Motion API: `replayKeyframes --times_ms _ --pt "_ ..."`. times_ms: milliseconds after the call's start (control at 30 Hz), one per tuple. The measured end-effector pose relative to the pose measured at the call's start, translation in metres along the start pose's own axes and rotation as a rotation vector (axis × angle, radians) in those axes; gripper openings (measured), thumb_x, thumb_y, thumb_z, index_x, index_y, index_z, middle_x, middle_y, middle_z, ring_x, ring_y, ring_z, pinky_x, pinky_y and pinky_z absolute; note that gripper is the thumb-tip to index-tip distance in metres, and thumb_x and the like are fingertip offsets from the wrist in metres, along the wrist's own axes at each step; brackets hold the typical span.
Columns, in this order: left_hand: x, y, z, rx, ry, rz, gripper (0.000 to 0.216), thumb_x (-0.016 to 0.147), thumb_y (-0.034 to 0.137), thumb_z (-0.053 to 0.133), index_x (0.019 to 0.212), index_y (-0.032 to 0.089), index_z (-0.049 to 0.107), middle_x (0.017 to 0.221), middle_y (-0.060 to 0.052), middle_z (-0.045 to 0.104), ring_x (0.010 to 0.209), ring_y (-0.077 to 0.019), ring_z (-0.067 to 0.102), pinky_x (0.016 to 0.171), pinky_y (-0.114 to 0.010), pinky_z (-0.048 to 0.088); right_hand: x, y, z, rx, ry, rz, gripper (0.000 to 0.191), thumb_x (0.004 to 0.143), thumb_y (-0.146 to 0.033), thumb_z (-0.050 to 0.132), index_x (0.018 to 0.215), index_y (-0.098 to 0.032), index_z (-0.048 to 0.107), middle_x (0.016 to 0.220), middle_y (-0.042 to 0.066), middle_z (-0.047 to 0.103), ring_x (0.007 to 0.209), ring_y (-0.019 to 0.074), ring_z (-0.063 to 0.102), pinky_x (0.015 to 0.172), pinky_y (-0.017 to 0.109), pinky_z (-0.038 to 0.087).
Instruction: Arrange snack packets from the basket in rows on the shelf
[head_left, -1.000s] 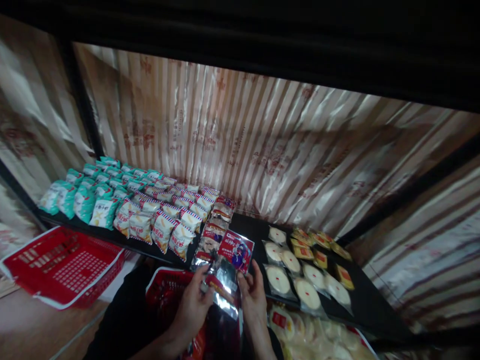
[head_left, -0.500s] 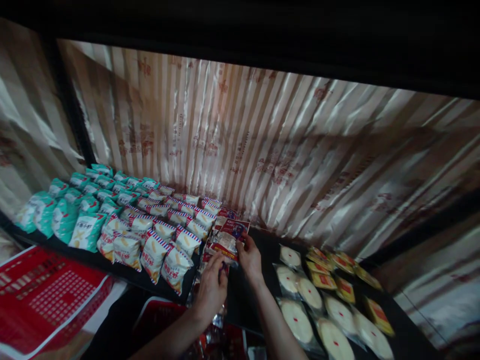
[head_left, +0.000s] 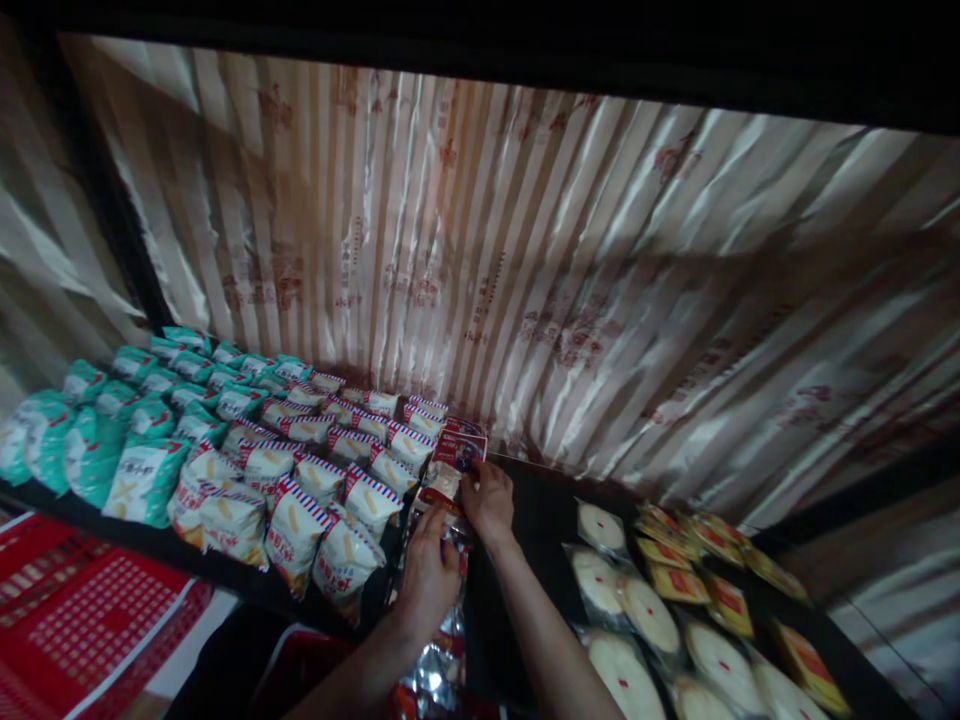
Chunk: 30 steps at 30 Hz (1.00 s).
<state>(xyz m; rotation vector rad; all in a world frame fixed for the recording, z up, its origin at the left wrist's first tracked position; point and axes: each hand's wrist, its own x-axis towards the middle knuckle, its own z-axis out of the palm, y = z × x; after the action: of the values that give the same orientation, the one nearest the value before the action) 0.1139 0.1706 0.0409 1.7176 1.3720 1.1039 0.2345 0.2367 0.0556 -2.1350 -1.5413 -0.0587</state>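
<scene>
My right hand [head_left: 487, 500] reaches onto the black shelf [head_left: 540, 500] and pinches the near edge of a red snack packet [head_left: 459, 450] that stands at the back of a row of similar red packets. Just nearer to me, my left hand [head_left: 429, 572] is curled over the silvery red packets [head_left: 442, 660] of the same row. Left of that row stand red-white-blue striped snack bags [head_left: 330, 480].
Teal snack bags [head_left: 127, 430] fill the shelf's far left. Round white cakes in clear wrap [head_left: 622, 600] and yellow-red packets [head_left: 697, 570] lie on the right. A red basket [head_left: 82, 610] sits lower left. Striped paper [head_left: 480, 260] backs the shelf; a dark board hangs overhead.
Both hands moved from near the basket up onto the shelf; the red packet went from held in front of me to the back of its row. The view shifted closer.
</scene>
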Motion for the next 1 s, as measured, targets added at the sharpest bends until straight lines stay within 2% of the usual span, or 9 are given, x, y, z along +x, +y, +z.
replayKeyframes --times_ms 67,133,267,400,533,800,900,1000 --pt "0.0 0.001 -0.001 0.008 -0.036 -0.018 0.052 0.072 0.008 0.04 0.122 0.005 0.053 0.125 -0.016 0.056 0.121 -0.023 0.048 0.105 -0.036 0.036 0.003 -0.004 0.0 -0.058 0.047 -0.044 0.04 0.079 -0.024 0.047 0.113 -0.011 0.062 0.127 0.015 0.054 0.126 0.0283 0.037 0.102 0.039 0.029" --pt "0.0 0.0 0.0 0.014 -0.063 -0.038 0.053 0.072 0.008 0.039 0.123 0.006 0.052 0.127 -0.016 0.054 0.121 -0.0223 0.048 0.105 -0.035 0.036 0.007 -0.009 0.001 -0.074 0.022 -0.093 0.04 0.081 -0.026 0.046 0.116 -0.013 0.061 0.134 0.014 0.048 0.131 0.0286 0.03 0.103 0.041 0.028" --pt "0.001 -0.003 0.003 0.038 -0.04 -0.056 0.052 0.072 0.009 0.039 0.122 0.008 0.053 0.127 -0.015 0.054 0.121 -0.0226 0.048 0.106 -0.036 0.035 0.019 -0.019 0.005 -0.057 -0.123 -0.137 0.043 0.085 -0.034 0.043 0.122 -0.018 0.056 0.134 0.011 0.049 0.133 0.0288 0.025 0.102 0.044 0.029" --pt "0.003 -0.006 0.006 0.036 -0.022 -0.064 0.05 0.072 0.012 0.041 0.119 0.012 0.056 0.126 -0.012 0.055 0.121 -0.0232 0.047 0.107 -0.036 0.033 0.025 -0.026 0.01 -0.063 -0.209 -0.111 0.048 0.085 -0.043 0.044 0.128 -0.023 0.05 0.139 0.011 0.044 0.134 0.0324 0.023 0.1 0.05 0.029" --pt "0.004 -0.008 0.007 0.046 -0.052 -0.07 0.051 0.071 0.012 0.041 0.121 0.008 0.054 0.127 -0.015 0.054 0.122 -0.0242 0.046 0.107 -0.035 0.033 0.025 -0.03 0.016 -0.085 -0.263 -0.093 0.048 0.086 -0.042 0.043 0.129 -0.022 0.048 0.143 0.013 0.036 0.133 0.0336 0.024 0.1 0.052 0.028" --pt "0.006 -0.005 0.005 0.064 -0.08 -0.051 0.048 0.071 0.008 0.042 0.117 0.007 0.056 0.125 -0.016 0.054 0.121 -0.0247 0.046 0.106 -0.038 0.034 0.024 -0.026 0.032 -0.072 -0.193 -0.064 0.047 0.086 -0.041 0.043 0.127 -0.02 0.05 0.144 0.016 0.034 0.134 0.0339 0.022 0.099 0.053 0.029" --pt "0.007 0.001 0.002 0.066 -0.078 -0.031 0.045 0.072 0.007 0.042 0.114 0.011 0.057 0.121 -0.014 0.057 0.118 -0.024 0.049 0.105 -0.037 0.035 0.025 -0.027 0.029 -0.063 -0.164 -0.083 0.047 0.086 -0.041 0.044 0.127 -0.02 0.051 0.144 0.016 0.033 0.135 0.0339 0.021 0.102 0.052 0.026" --pt "0.007 0.009 -0.005 0.068 -0.078 -0.001 0.044 0.071 0.007 0.043 0.112 0.011 0.058 0.118 -0.015 0.058 0.114 -0.0241 0.051 0.103 -0.037 0.037 0.023 -0.029 0.021 -0.031 -0.101 -0.097 0.043 0.085 -0.038 0.046 0.122 -0.019 0.056 0.141 0.015 0.038 0.134 0.0316 0.023 0.104 0.051 0.024"
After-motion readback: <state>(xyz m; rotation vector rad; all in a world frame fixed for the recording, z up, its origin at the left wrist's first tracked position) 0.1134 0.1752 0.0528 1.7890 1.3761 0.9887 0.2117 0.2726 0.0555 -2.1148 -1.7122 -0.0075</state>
